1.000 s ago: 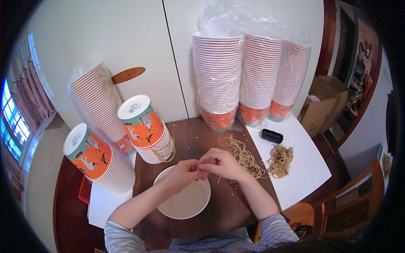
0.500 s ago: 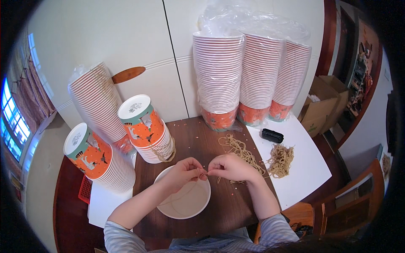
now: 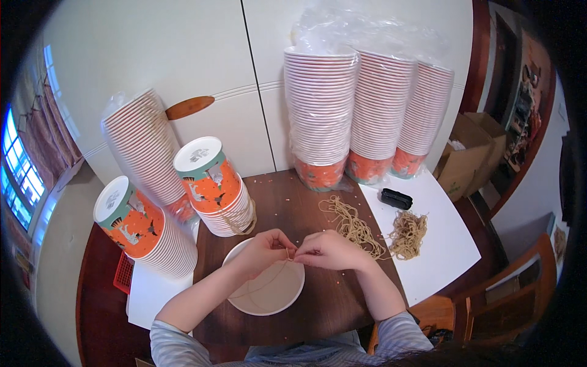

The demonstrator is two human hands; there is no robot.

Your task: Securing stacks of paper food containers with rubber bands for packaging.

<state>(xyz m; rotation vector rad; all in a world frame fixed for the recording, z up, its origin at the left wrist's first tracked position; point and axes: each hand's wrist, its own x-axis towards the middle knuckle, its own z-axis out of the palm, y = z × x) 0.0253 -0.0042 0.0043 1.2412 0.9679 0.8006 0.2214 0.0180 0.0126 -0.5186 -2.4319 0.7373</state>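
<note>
Fingers of my left hand (image 3: pixel 264 252) and my right hand (image 3: pixel 329 251) meet over the right rim of an open white paper bucket (image 3: pixel 269 301). Both hands are closed in a pinch on a thin tan string (image 3: pixel 290 257). A loose length of that string hangs into the bucket below my left hand. The exact loop or crossing between the fingertips is too small to make out. Beyond my right hand lies a tangled pile of string (image 3: pixel 351 225) on the brown board.
A second string bundle (image 3: pixel 408 235) and a black plastic case (image 3: pixel 396 198) lie on the white tabletop at right. Plastic-wrapped bucket stacks (image 3: pixel 321 110) stand at the back. Upturned orange bucket stacks (image 3: pixel 143 226) stand at left, one with string (image 3: pixel 244 225) hanging on it.
My right hand has shifted slightly left and down, its fingers now closer over my left fingertips. The view has moved a little; the buckets and string piles stay in place.
</note>
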